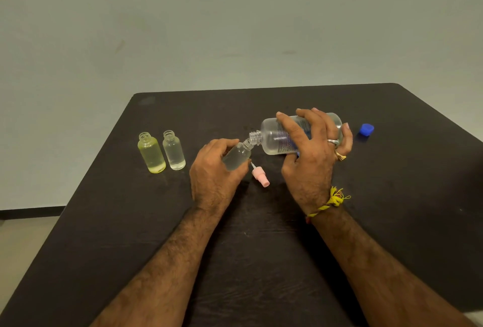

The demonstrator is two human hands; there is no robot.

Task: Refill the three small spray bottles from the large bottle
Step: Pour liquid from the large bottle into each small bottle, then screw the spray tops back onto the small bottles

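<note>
My right hand (311, 151) grips the large clear bottle (274, 138), tipped on its side with its open neck pointing left. That neck meets the mouth of a small clear bottle (239, 155), which my left hand (213, 170) holds tilted toward it. Two more small bottles stand upright and uncapped at the left: a yellowish one (151, 153) and a clear one (173, 150), both holding liquid. A pink spray top (260, 176) lies on the table between my hands.
The blue cap (366, 129) of the large bottle lies on the dark table (392, 183) to the right of my right hand. The table's far edge runs along a plain wall; its left edge drops off to the floor.
</note>
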